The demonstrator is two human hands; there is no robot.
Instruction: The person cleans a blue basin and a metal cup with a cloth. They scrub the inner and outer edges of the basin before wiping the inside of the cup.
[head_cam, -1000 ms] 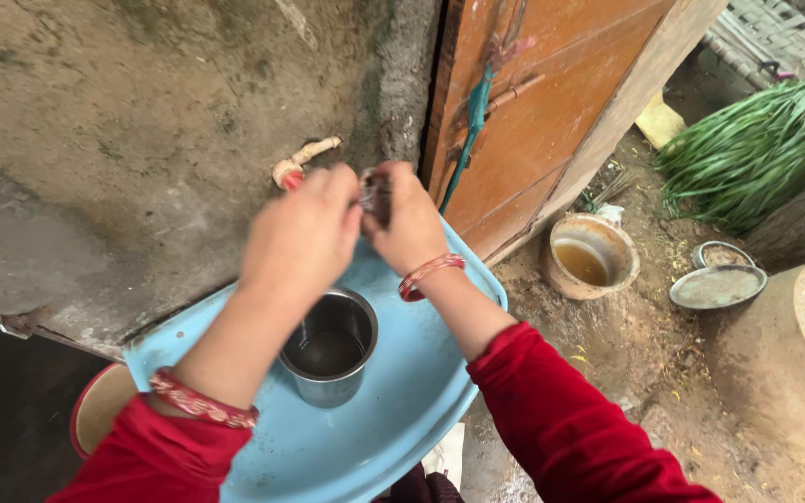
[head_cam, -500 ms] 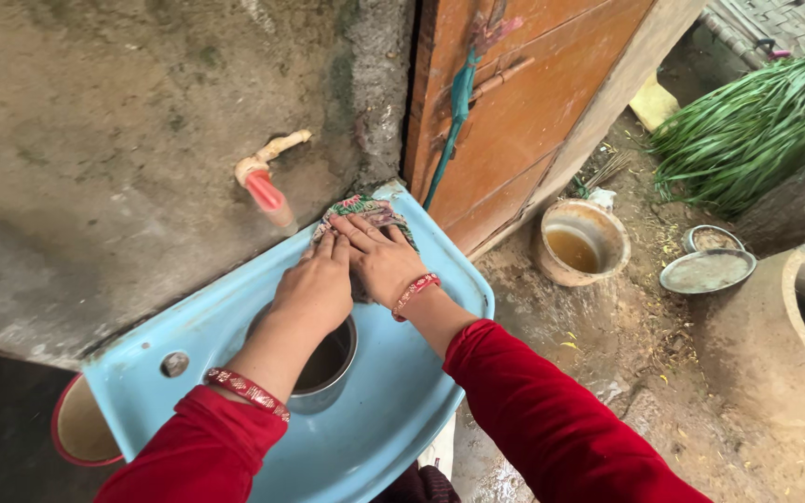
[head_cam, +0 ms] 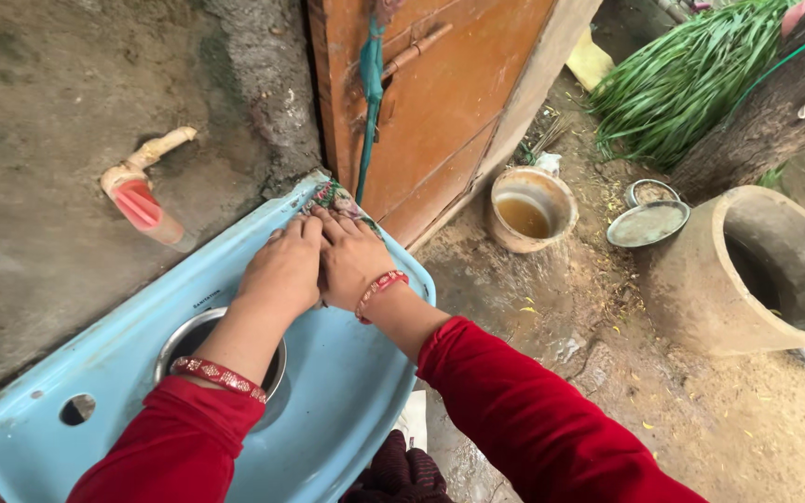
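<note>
Both hands, left hand (head_cam: 283, 270) and right hand (head_cam: 351, 264), having come down from the tap (head_cam: 140, 191), are now pressing a patterned cloth (head_cam: 333, 197) flat-fingered onto the basin (head_cam: 347, 391) rim, beside the steel cup (head_cam: 188, 337).

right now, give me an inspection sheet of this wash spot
surface: light blue ceramic basin, fixed to a rough wall
job's things: patterned cloth flat on the basin's back corner; round steel pot in the bowl
clutter: clay pot of brown water, metal dish
grippers: left hand and right hand both press the cloth
cables: teal cord on the wooden door
surroundings: red-tipped tap, green leaves, dirt ground
</note>
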